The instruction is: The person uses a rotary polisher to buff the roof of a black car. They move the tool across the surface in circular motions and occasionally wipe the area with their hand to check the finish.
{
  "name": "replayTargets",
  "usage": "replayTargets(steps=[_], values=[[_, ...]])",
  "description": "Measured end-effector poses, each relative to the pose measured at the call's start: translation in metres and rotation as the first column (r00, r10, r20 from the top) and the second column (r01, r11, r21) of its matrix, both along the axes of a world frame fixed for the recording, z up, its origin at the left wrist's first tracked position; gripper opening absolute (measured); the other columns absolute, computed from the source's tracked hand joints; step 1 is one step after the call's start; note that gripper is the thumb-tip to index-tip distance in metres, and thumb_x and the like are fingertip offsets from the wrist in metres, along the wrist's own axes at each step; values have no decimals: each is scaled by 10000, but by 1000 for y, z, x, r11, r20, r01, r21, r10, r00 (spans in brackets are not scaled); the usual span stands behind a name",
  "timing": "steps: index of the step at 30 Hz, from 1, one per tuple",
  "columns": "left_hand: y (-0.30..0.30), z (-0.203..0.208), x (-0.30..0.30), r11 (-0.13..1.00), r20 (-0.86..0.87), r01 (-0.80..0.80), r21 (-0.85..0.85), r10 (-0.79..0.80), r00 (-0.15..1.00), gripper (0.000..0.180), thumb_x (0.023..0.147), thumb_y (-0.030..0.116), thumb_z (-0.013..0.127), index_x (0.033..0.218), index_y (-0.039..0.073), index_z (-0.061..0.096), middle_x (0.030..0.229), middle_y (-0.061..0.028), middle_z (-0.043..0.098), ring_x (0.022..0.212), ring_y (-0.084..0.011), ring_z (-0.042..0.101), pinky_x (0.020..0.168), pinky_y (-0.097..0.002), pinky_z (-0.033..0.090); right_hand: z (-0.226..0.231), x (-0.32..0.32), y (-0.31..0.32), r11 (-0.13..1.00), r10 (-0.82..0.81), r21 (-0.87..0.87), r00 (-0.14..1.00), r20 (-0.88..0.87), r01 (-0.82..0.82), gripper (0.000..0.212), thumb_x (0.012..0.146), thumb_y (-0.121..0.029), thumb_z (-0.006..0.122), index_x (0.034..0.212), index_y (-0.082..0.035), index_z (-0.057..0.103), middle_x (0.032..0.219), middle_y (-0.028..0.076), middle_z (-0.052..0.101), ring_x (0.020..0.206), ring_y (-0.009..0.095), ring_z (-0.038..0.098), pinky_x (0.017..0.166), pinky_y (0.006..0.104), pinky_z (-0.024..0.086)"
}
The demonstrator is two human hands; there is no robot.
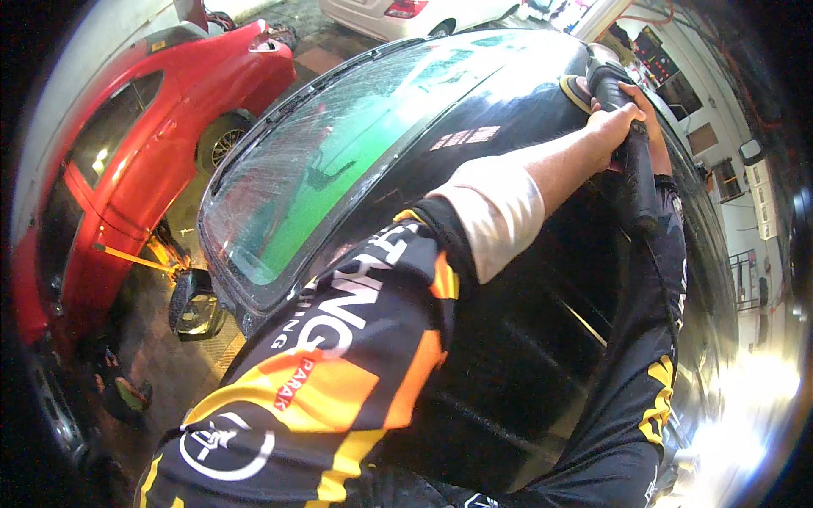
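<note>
Toward the far side of the black car roof (525,102), your left hand (616,127) is wrapped around the polisher (641,182); your right hand (656,127), partly hidden, curls round it opposite, likely to share its weight. Its body points back at you, perhaps for reach, while the pad (575,94) faces the paint, contact unclear.

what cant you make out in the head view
In the head view:
working face of the pad: turned toward black car
part of right hand: behind left hand and polisher
top of white car: cut by upper edge
lower right: glare
</note>
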State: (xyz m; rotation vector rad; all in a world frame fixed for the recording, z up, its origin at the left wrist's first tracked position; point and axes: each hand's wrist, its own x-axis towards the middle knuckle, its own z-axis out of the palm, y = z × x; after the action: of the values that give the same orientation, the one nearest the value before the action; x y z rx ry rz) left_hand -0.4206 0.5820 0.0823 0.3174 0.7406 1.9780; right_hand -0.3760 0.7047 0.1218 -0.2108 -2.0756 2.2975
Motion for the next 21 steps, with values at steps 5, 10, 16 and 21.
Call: replayTargets(steps=[5,10,16,21], values=[[-54,7,44,999,109,-41,-21,43,993,485,865,362,682,1239,82,550,934,-103,671,766,-277,697,714,-502,568,-5,28,-71,956,-228,164,969,-97,241,428,994,-363,447,1323,-144,610,1154,227,666,980,283,687,838,379,555],[-177,23,146,986,129,-163,-25,165,978,447,878,375,689,1201,102,545,957,-80,649,796,-249,691,714,-442,571,-43,81,-185,787,-453,257,808,-377,561,517,996,-471,281,1186,-150,640,981,193,692,722,266,669,606,327,540],[-288,2,239,935,80,-353,38,350,933,641,920,364,731,1403,90,411,1236,-72,513,1148,-182,573,978,-352,501,34,153,-306,996,82,-81,834,546,-45,455,874,-355,659,1141,13,648,941,148,718,789,235,697,751,359,584],[-336,18,300,928,58,-370,45,367,928,878,947,457,717,1515,5,224,1416,-128,371,1362,-229,396,1174,-366,324,50,193,-338,936,336,-95,783,524,-339,419,849,-313,661,1072,42,666,906,153,706,773,246,702,747,345,590]])
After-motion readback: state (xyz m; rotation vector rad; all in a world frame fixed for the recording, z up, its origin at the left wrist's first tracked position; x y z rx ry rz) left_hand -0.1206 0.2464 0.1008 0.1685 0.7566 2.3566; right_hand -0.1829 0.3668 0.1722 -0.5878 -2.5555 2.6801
